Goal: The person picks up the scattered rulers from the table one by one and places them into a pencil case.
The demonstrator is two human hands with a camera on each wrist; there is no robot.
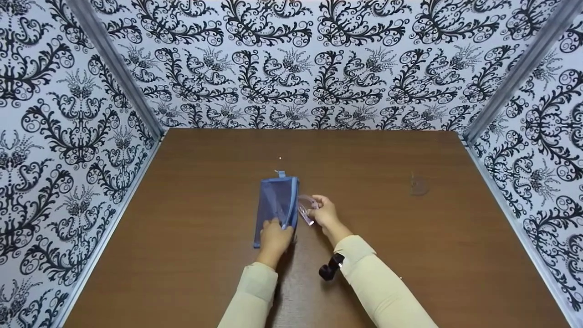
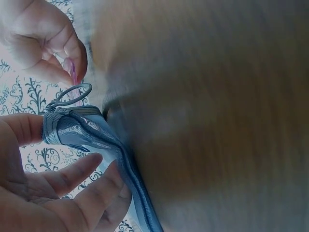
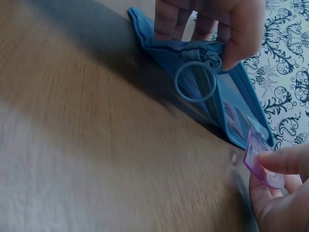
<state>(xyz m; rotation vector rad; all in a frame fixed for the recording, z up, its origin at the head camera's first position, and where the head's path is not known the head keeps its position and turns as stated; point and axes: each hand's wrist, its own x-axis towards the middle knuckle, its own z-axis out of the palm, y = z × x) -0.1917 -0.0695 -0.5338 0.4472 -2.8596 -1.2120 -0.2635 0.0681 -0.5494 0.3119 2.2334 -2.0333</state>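
A blue mesh zipper pouch [image 1: 275,198] lies lengthwise near the middle of the table, its zip along the right side parted. My left hand [image 1: 275,234] grips its near end, thumb on one side and fingers on the other. A ring pull [image 3: 195,82] hangs from that end. Just right of the pouch, my right hand [image 1: 325,213] pinches a see-through purple protractor [image 3: 260,162] between thumb and fingers. The protractor is close beside the zip opening. Through the mesh, pinkish and clear pieces [image 3: 235,118] show inside the pouch; their kind is unclear.
A small see-through plastic piece [image 1: 419,186] lies on the brown table [image 1: 205,273] at the right. Patterned walls [image 1: 291,68] close off the back and both sides. A black device [image 1: 331,268] sits at the right sleeve.
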